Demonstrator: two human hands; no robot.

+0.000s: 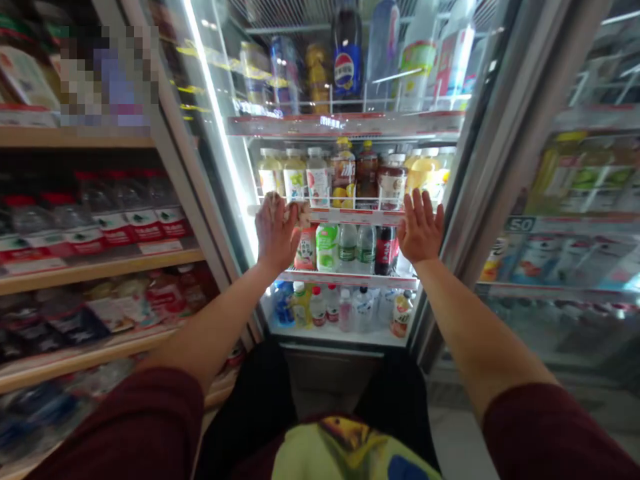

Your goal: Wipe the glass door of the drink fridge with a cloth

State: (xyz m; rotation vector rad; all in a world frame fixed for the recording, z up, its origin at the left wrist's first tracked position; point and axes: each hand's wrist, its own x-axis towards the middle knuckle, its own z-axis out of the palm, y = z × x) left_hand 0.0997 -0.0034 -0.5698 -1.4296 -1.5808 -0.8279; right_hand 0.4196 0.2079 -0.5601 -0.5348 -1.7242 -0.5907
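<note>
My left hand (276,235) is at the left end of the middle shelf's front edge (357,215). Its fingers are curled round what looks like a crumpled beige-and-brown cloth (299,212), which lies against that edge; blur hides its exact shape. At the right end of the same shelf, my right hand (421,228) is raised with its fingers stretched out and holds nothing. Whether it touches the shelf edge I cannot tell. Between the hands stand juice and tea bottles, among them a brown bottle with a pale label (393,183). Below are a green-labelled bottle (327,248) and a dark bottle (386,250).
The lit fridge has a metal frame (480,167) on the right. Its top shelf holds a Pepsi bottle (346,60) and cans; small bottles (318,307) stand at the bottom. Wooden shelves (100,267) with red-capped bottles are at left, another glass-fronted fridge (565,220) at right.
</note>
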